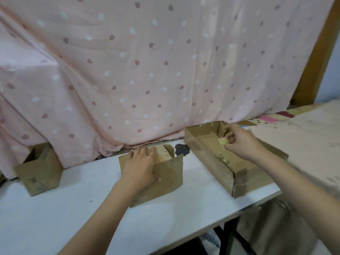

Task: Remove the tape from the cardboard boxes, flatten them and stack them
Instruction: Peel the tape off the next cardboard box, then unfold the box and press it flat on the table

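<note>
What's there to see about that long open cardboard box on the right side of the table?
The long brown cardboard box lies open-topped on the white table, its near end at the table's right edge. Its walls look worn and scuffed, with pale tape remnants along the far rim and yellowish scraps inside. The right hand hovers over it, pinching a crumpled yellowish tape piece.

A single wide-angle view looks forward and down from the person's head, close over the near edge of the white rectangular tabletop (55, 208). It faces the pink spotted fabric curtain (147, 70) hanging along the far edge; both forearms reach in from the bottom edge.
</note>
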A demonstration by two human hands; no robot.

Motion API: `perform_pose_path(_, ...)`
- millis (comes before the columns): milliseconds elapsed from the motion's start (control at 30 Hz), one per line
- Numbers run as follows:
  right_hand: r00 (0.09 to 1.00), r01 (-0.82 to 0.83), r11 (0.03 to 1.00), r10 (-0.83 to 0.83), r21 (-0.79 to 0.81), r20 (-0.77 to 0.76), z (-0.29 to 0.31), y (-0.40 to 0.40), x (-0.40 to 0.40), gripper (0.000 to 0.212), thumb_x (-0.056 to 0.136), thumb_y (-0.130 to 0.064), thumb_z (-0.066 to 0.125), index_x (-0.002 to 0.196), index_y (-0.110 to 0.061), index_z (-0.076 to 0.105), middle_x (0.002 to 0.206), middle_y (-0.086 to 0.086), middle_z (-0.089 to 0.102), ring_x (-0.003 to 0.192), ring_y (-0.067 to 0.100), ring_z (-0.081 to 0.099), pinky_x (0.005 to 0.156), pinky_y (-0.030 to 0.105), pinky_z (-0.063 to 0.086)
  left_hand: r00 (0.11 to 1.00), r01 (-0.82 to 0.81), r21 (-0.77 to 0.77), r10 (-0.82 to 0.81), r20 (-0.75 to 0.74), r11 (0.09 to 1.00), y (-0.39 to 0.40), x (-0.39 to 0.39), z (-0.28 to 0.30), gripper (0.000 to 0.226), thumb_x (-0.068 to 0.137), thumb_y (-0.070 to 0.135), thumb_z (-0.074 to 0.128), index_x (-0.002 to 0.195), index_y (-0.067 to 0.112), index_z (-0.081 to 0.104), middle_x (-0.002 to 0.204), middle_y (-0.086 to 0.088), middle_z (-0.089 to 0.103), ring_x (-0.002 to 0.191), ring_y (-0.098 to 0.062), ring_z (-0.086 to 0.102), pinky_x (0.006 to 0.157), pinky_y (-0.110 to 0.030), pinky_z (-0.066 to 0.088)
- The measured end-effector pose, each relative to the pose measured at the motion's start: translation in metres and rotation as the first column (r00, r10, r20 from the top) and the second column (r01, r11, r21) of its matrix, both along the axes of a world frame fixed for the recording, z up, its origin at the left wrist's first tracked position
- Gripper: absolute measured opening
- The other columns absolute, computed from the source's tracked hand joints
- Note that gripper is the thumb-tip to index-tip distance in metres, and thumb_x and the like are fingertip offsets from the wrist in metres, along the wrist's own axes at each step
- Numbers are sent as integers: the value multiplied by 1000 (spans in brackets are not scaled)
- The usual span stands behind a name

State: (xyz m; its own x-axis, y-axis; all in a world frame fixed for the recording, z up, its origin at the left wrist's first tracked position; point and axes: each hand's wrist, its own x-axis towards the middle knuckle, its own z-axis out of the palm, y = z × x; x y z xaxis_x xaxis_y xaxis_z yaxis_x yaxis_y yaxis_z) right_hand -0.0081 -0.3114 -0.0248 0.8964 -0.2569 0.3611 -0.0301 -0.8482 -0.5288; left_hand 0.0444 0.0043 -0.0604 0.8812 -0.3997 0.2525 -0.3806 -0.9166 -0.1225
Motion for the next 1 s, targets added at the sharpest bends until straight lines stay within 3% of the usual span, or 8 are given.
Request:
perform_pose_path(167,976,51,995,-68,-88,-206,-28,-11,27,15,83,-10,70,94,-17,63,102,6,67,84,19,61,66,27,45,1000,13,-25,-12,21,1000,-1,-1,0,105,71,64,71,152,22,20,152,-2,33,141,-23,30,116,-39,25)
perform_pose_path(300,943,20,984,-78,-179,-325,-42,-8,35,13,86,-11,68,91,-21,60,109,5,62,92,22,57,77,30,47,1000,15,-60,-15,7,998,4,-2,-1,106,72,64,71,154,23,18,155,-1,30,143,-23,26,117,-38,22)
perform_pose_path(433,937,-17,977,-59,-214,-344,-42,-4,34,19,88,-14,68,106,-17,64,102,2,56,89,20,51,69,26,38,1000,24,-108,-24,2,994,10,-3,1,107,72,63,72,154,24,17,153,0,31,143,-21,26,115,-37,23)
perform_pose_path(500,941,-29,973,-50,-227,-336,-41,-5,33,20,88,-13,67,108,-18,67,97,0,52,90,20,52,67,26,39,1000,25,-129,-26,-4,991,13,-3,1,108,71,63,73,155,25,16,153,0,31,143,-21,26,115,-37,25)
perform_pose_path(633,961,4,975,-66,-224,-267,-40,-6,33,19,97,-17,58,104,-19,76,117,8,61,107,28,59,85,29,45,999,28,-196,-32,-15,980,20,-3,2,112,68,63,76,156,28,15,152,1,32,142,-20,28,113,-38,28)
perform_pose_path(800,983,121,991,-129,-64,-132,-35,-1,27,26,94,-3,52,106,-18,69,89,4,68,80,22,64,62,31,52,1000,18,-308,-22,-11,951,29,-3,2,119,65,65,77,157,34,9,144,-3,33,136,-24,30,108,-40,35)
perform_pose_path(900,973,217,964,-226,-156,-43,-27,12,22,26,92,-7,54,114,-17,63,93,5,68,84,28,62,70,38,54,1000,5,-408,-6,-1,913,31,-8,5,124,65,60,81,156,34,0,141,-5,29,132,-26,29,107,-41,37)
perform_pose_path(1000,989,137,974,-144,180,24,-9,54,13,16,97,-17,54,104,-9,65,88,5,68,84,29,66,77,39,56,999,18,-541,7,44,841,31,-14,4,126,63,49,86,155,30,2,132,-6,29,125,-27,34,100,-41,43)
